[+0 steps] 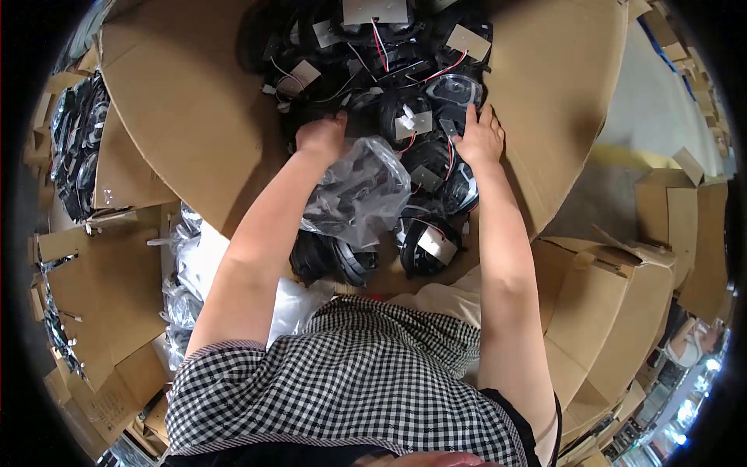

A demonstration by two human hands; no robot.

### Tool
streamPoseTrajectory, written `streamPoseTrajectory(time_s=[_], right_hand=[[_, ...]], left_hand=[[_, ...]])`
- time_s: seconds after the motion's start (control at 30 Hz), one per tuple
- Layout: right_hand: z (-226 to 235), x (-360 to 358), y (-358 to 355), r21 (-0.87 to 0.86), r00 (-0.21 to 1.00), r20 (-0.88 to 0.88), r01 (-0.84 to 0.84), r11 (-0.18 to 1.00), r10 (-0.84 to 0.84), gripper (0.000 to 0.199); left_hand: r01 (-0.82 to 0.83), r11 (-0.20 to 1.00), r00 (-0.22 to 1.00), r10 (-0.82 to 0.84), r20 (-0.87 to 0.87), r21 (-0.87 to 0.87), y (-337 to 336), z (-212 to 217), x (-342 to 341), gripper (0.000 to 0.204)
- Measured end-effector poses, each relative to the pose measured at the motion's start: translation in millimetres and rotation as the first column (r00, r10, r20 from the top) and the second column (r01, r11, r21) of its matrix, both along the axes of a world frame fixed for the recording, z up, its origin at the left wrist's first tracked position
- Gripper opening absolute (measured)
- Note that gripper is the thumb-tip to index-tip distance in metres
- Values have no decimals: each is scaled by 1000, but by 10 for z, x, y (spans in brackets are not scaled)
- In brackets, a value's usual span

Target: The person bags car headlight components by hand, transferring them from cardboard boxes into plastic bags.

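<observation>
Black plastic units with clear lens-like covers, pale plates and thin red and white wires lie heaped in a large cardboard box (554, 86). Among them, at the left of the heap, my left hand (320, 137) reaches down; its fingers are mostly hidden in the dark, so its hold cannot be made out. My right hand (484, 137) has its fingers spread by the box's right wall, next to a black unit with a clear cover (456, 90). A crumpled clear plastic bag (362, 187) lies between my forearms, beside my left wrist.
Bagged parts (185, 272) lie left of my left arm. Another open carton (117, 303) stands at far left, below a stack of black parts (78, 148). Open cartons (615, 311) stand at right. A person's arm (692, 342) shows at the far right.
</observation>
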State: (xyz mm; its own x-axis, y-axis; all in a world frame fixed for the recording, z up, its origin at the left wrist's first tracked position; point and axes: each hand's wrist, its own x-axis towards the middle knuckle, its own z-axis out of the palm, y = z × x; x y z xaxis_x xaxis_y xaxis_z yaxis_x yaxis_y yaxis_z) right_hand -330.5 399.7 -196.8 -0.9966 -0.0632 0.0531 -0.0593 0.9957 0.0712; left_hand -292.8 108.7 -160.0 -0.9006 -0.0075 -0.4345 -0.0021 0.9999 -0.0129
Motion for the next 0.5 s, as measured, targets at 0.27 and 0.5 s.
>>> streamPoseTrajectory(time_s=[0.27, 0.5], right_hand=[[220, 674, 153, -10, 999, -33, -25, 1000, 24, 84], [1126, 1583, 190, -217, 992, -99, -93, 972, 73, 79]], left_hand=[[-99, 994, 990, 103, -98, 45, -59, 19, 417, 62], [-122, -311, 597, 736, 320, 943, -447, 657, 1726, 25]])
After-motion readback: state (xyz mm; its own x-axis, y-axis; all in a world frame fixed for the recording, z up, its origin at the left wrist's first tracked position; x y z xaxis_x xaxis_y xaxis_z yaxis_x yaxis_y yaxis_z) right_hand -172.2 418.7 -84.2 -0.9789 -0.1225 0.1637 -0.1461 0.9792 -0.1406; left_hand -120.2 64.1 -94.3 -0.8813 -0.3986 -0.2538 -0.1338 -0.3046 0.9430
